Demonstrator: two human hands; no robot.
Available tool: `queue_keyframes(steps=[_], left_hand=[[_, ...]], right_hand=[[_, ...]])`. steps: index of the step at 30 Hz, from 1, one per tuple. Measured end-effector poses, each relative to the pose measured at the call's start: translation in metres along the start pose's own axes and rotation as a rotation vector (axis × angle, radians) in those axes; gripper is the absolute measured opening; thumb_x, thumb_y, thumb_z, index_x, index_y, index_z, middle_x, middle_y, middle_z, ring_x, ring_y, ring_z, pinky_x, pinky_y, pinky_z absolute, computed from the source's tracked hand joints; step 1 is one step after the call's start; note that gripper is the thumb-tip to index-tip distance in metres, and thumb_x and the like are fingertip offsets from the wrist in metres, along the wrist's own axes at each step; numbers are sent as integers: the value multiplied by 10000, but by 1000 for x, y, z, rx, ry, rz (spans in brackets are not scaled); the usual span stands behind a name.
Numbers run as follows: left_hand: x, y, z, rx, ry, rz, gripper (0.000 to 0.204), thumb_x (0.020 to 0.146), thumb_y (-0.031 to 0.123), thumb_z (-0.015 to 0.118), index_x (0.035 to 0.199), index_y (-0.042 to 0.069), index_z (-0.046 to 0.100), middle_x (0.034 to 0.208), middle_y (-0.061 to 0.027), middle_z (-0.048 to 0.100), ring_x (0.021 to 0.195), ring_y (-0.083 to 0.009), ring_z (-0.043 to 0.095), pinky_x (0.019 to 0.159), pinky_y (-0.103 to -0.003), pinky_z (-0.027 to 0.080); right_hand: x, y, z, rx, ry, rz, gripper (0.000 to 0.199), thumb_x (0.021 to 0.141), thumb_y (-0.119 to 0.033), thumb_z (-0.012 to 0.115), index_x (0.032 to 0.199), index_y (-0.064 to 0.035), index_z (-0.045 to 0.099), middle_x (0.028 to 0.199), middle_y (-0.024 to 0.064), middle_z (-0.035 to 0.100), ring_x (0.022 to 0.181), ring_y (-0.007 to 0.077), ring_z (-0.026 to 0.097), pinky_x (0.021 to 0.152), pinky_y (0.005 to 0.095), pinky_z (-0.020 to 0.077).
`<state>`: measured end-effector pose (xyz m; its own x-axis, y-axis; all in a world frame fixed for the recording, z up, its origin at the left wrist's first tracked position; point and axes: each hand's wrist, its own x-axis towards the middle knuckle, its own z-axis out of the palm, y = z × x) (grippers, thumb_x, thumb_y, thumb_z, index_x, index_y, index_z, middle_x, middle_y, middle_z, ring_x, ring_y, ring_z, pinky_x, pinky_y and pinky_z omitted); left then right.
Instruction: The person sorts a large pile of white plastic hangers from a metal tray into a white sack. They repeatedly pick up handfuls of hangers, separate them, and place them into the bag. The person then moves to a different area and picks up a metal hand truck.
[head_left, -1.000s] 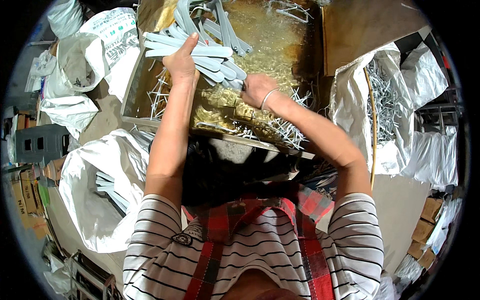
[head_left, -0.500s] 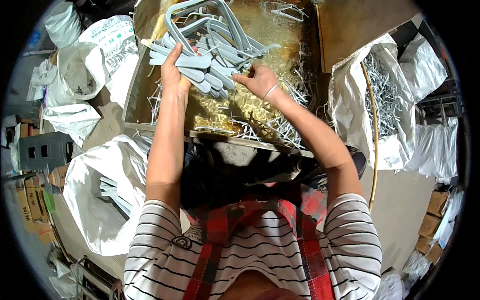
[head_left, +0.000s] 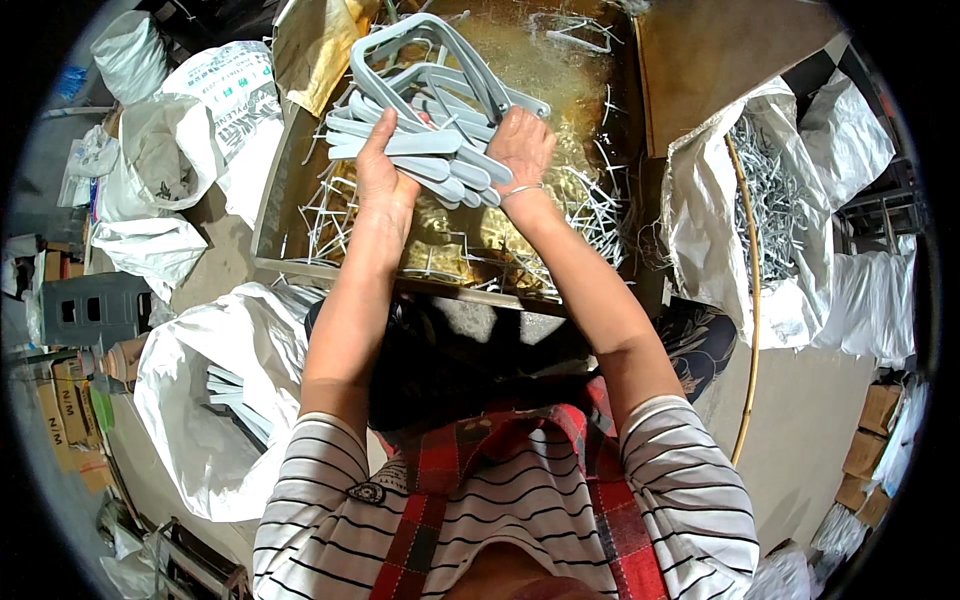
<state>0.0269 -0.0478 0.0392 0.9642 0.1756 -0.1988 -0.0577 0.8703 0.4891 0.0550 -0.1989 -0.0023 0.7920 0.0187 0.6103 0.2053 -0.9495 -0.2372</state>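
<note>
A bundle of grey plastic pieces (head_left: 425, 144), with bent loops at the top and flat rounded ends below, is held up over a metal tub (head_left: 285, 205). My left hand (head_left: 384, 182) grips the bundle's left side, thumb up along it; its other fingers are mostly hidden behind the pieces. At the right side of the bundle, my right hand (head_left: 522, 152) is closed around the loops' ends, its fingertips partly hidden. Shallow yellowish liquid (head_left: 570, 130) fills the tub below, and thin pale plastic scraps (head_left: 597, 225) lie along its edges.
An open white sack (head_left: 215, 350) with grey flat pieces stands at the near left. To the right, another sack (head_left: 690, 190) is full of grey scraps, with a long thin stick (head_left: 752, 300) leaning on it. A brown board (head_left: 720, 60) adjoins the tub. A dark plastic stool (head_left: 95, 310) sits far left.
Both hands and the bundle have shifted slightly right in the view. My right hand has moved up against the bundle's right side and closed on it; earlier its fingers were at the lower right edge.
</note>
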Motion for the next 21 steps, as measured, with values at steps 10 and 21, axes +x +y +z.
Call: queue_keyframes(steps=[10, 21], left_hand=[[48, 40, -56, -69, 209, 35, 279, 903, 221, 449, 1060, 9, 542, 1006, -135, 612, 923, -308, 592, 831, -461, 474], [51, 34, -61, -113, 201, -84, 222, 847, 126, 560, 1023, -8, 552, 982, -148, 612, 877, -290, 600, 802, -416, 486]], right_hand=[[-16, 1, -13, 934, 47, 10, 377, 739, 45, 545, 1109, 50, 477, 1003, 176, 611, 1004, 270, 578, 880, 330, 453], [-22, -4, -146, 512, -361, -979, 195, 865, -118, 467, 988, -50, 603, 1027, 96, 637, 983, 210, 597, 899, 324, 448]])
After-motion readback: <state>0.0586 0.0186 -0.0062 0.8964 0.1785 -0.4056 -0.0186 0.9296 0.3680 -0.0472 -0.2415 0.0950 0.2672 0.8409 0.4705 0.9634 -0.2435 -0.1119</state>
